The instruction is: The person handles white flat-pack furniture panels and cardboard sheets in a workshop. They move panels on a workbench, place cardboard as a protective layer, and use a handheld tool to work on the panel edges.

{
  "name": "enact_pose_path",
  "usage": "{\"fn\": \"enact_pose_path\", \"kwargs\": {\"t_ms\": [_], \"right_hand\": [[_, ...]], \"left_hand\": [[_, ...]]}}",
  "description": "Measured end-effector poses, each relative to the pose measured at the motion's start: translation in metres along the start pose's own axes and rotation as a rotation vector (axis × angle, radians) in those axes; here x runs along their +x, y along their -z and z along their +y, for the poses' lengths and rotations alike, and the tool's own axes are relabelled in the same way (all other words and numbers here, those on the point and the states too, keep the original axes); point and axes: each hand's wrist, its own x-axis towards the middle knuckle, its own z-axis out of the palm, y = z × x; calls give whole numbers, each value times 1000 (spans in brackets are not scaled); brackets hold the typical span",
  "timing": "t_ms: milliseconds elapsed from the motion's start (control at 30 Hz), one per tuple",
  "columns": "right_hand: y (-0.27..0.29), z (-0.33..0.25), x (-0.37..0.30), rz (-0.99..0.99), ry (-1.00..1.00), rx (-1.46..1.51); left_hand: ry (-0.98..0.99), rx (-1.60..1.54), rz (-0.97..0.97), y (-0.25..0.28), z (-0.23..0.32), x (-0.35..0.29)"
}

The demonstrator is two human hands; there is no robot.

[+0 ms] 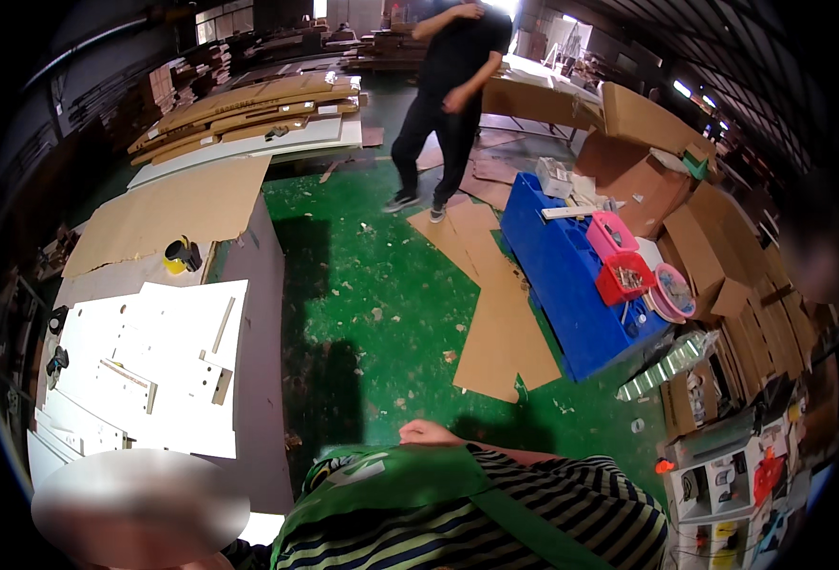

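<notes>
My right hand (429, 433) is in front of my green apron (391, 480), its fingers curled and nothing showing in them. At the lower left, a blurred patch (139, 499) covers what seems to be my left arm's end, so the left fingers are hidden. That side is closest to a workbench with white drilled panels (177, 328). On the panels lie narrow white strips (223, 325) and a small L-shaped piece (215, 380). A yellow and black round object (182, 255) rests on cardboard (168, 209) behind them.
A person in dark clothes (457, 85) stands ahead on the green floor (381, 323). Flattened cardboard (500, 332) lies there. To the right are a blue bench (557, 275) with pink and red baskets (623, 273), large cartons (714, 242) and a tool rack (714, 494).
</notes>
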Motion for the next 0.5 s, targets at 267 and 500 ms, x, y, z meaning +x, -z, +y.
{"fn": "enact_pose_path", "kwargs": {"t_ms": [267,500], "right_hand": [[-19,-22,-6,-8,-63,-165],[-24,-13,7,-19,151,-226]], "left_hand": [[3,185,109,6,2,-26],[-64,910,274,9,11,-53]]}}
